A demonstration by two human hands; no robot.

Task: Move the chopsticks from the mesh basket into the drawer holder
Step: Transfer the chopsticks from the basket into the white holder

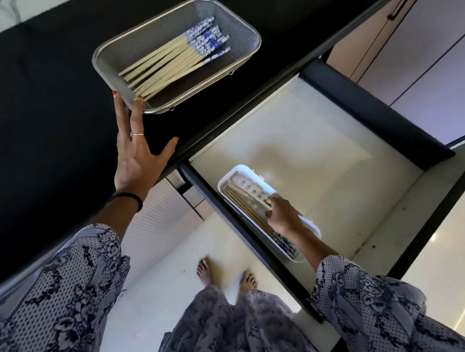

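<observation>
A metal mesh basket point(236, 26) sits on the black countertop and holds several wooden chopsticks point(175, 60) with blue-and-white patterned ends. My left hand point(137, 148) reaches up with straight fingers, its fingertips touching the basket's near rim. Below, in the open drawer, a white plastic holder point(239, 175) contains a few chopsticks point(244, 208) lying along its length. My right hand point(282, 214) is down in the holder, fingers curled on those chopsticks; whether it pinches them is hard to tell.
The drawer point(323, 143) has a pale floor and dark walls, open to the right of the black countertop point(41, 82). Cabinet fronts point(429, 52) stand at the upper right. My bare feet point(225, 273) are on the pale floor below.
</observation>
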